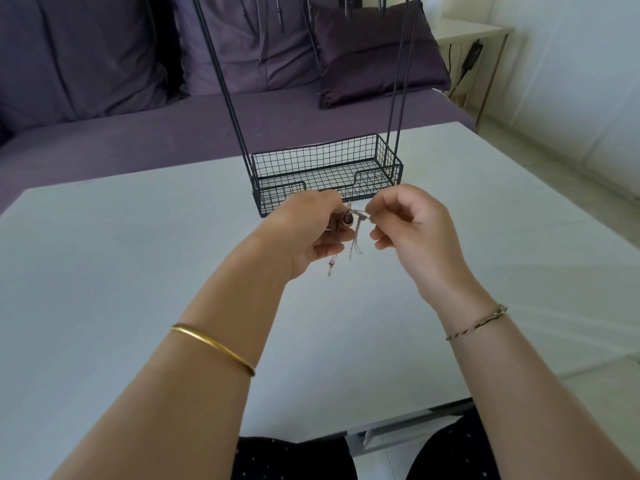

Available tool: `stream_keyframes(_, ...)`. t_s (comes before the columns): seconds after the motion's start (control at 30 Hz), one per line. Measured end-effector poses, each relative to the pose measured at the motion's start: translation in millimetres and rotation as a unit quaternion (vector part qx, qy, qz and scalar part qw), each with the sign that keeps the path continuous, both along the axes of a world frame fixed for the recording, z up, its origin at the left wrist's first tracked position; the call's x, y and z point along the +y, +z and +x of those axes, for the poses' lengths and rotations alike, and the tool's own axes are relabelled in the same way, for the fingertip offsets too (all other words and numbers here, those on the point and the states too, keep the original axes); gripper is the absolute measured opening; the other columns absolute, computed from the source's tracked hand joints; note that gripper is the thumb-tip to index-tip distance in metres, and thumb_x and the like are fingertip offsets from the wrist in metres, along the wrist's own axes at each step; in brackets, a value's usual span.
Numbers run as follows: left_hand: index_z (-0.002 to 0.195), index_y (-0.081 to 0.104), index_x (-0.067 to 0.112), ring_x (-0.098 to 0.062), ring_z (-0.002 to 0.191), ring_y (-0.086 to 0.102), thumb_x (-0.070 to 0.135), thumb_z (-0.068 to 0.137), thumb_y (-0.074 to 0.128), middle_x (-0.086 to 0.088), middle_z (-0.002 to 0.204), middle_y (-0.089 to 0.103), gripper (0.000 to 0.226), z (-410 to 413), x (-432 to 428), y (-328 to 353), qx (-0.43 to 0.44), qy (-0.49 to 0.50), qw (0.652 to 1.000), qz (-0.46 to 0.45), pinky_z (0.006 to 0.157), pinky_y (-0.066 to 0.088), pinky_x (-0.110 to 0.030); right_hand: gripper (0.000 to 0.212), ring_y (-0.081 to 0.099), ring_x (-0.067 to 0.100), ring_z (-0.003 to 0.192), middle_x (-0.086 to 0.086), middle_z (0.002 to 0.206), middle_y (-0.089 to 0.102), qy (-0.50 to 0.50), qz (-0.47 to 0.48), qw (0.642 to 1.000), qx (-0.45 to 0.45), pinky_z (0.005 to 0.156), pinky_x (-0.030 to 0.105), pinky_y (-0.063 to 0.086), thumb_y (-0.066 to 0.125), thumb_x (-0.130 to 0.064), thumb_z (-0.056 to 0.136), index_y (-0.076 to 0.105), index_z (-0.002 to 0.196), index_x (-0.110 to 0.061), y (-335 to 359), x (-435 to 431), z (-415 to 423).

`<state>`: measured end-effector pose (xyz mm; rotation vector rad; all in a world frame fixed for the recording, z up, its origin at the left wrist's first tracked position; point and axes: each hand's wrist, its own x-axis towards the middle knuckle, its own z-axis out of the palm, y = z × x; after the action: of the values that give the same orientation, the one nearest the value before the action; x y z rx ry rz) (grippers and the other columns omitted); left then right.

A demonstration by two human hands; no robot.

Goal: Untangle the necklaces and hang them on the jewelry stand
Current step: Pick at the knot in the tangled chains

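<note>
silver-toned necklaces (356, 237) sit bunched in a small knot between the 2 hands. they are held in the air above the white table (121, 271), just in front of the jewelry stand (322, 157).

in the head view, the only 1 given, the left hand (308, 233) is curled round the bulk of the tangle. a brown bead or pendant (345, 221) shows at its fingertips. the right hand (415, 230) pinches a fine strand at the knot between thumb and forefinger, with its other fingers loosely curled. a few loose ends dangle below the hands and seem to hang clear of the table. the chains are too fine to count.

the stand's black wire basket (277, 200) rests on the far side of the table. its thin uprights (222, 81) rise out of the top of the picture, where dark things hang, too cut off to name. a purple sofa (104, 140) stands behind.

the step in hand looks like the untangling itself, as no chain of this bunch is yet free for hanging. the next move likely calls for a gentle draw with the right hand to ease 1 strand out while the left steadies the rest. a hard tug would probably tighten the knot.
</note>
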<state>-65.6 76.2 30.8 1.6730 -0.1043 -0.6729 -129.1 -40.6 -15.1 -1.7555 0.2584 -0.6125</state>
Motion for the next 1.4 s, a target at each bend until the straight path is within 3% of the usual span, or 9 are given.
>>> stream_keyframes(0.2,0.079,0.053,0.010,-0.011,0.056,0.057,0.009,0.092,0.041,-0.002,0.067,0.062,0.018,-0.2,0.4,0.1,0.000,-0.004,1.000,-0.003,0.070,0.048,-0.029,0.030,0.065,0.014,0.063,-0.006,0.071,0.067,-0.025,-0.036,0.999,0.004,0.066,0.027,0.056,0.052,0.005,0.084,0.068,0.079,-0.020,-0.8,2.6,0.5)
stream_keyframes(0.47,0.078,0.053,0.012,-0.015,0.057,0.050,-0.003,0.087,0.038,-0.005,0.067,0.056,0.023,-0.8,0.7,2.6,-0.041,-0.005,0.999,-0.004,0.064,0.045,-0.028,0.011,0.067,0.019,0.095,0.001,0.090,0.071,0.076,0.104,0.989,0.070,0.090,0.043,0.054,0.064,-0.007,0.085,0.064,0.087,-0.017,-0.3,6.7,3.8)
stream_keyframes(0.63,0.086,0.056,0.015,-0.017,0.062,0.053,-0.007,0.085,0.033,-0.004,0.065,0.058,0.032,0.1,2.1,1.8,-0.049,-0.018,0.999,0.002,0.066,0.047,-0.029,0.016,0.060,0.028,0.079,0.013,0.084,0.063,0.092,0.168,0.981,0.040,0.085,0.053,0.050,0.059,0.005,0.085,0.058,0.089,-0.010,-0.9,7.8,4.9)
stream_keyframes(0.7,0.084,0.057,0.016,-0.016,0.061,0.053,-0.007,0.085,0.033,-0.004,0.068,0.059,0.033,0.7,2.3,0.7,-0.068,-0.024,0.997,0.017,0.064,0.047,-0.028,0.018,0.061,0.023,0.069,0.011,0.081,0.059,0.078,0.185,0.979,0.027,0.069,0.043,0.054,0.054,0.009,0.087,0.057,0.089,-0.009,-0.3,7.4,5.1)
stream_keyframes(0.83,0.081,0.060,0.016,-0.012,0.055,0.051,-0.006,0.088,0.035,-0.003,0.071,0.061,0.034,1.1,2.4,-0.3,-0.099,-0.019,0.993,0.055,0.063,0.046,-0.026,0.020,0.045,0.010,0.050,-0.003,0.068,0.053,0.032,0.126,0.992,0.004,0.048,0.022,0.036,0.058,0.002,0.086,0.057,0.089,-0.017,0.0,3.0,4.8)
stream_keyframes(1.1,0.079,0.060,0.011,-0.013,0.057,0.055,0.001,0.088,0.046,-0.004,0.074,0.067,0.019,-0.6,2.3,3.9,-0.031,0.035,0.999,0.027,0.066,0.047,-0.026,0.024,0.049,-0.001,0.064,-0.009,0.078,0.057,-0.013,-0.008,1.000,-0.005,0.059,0.014,0.039,0.062,-0.002,0.085,0.055,0.084,-0.025,-0.9,0.9,3.9)
stream_keyframes(1.23,0.072,0.063,0.011,-0.011,0.059,0.057,0.004,0.082,0.065,-0.005,0.076,0.066,0.012,-0.4,3.5,2.1,-0.074,0.020,0.996,0.054,0.071,0.051,-0.029,0.021,0.050,-0.003,0.062,-0.013,0.073,0.057,-0.011,-0.024,1.000,0.001,0.058,0.012,0.039,0.063,-0.003,0.084,0.059,0.081,-0.024,-1.6,0.5,3.9)
stream_keyframes(1.4,0.081,0.063,0.013,-0.010,0.059,0.057,0.003,0.083,0.064,-0.003,0.076,0.068,0.010,0.2,3.1,-1.5,-0.102,0.008,0.993,0.065,0.072,0.049,-0.029,0.009,0.050,-0.005,0.057,-0.013,0.070,0.060,-0.010,-0.067,0.997,0.025,0.054,0.008,0.035,0.067,-0.010,0.082,0.066,0.079,-0.018,-2.9,0.5,3.9)
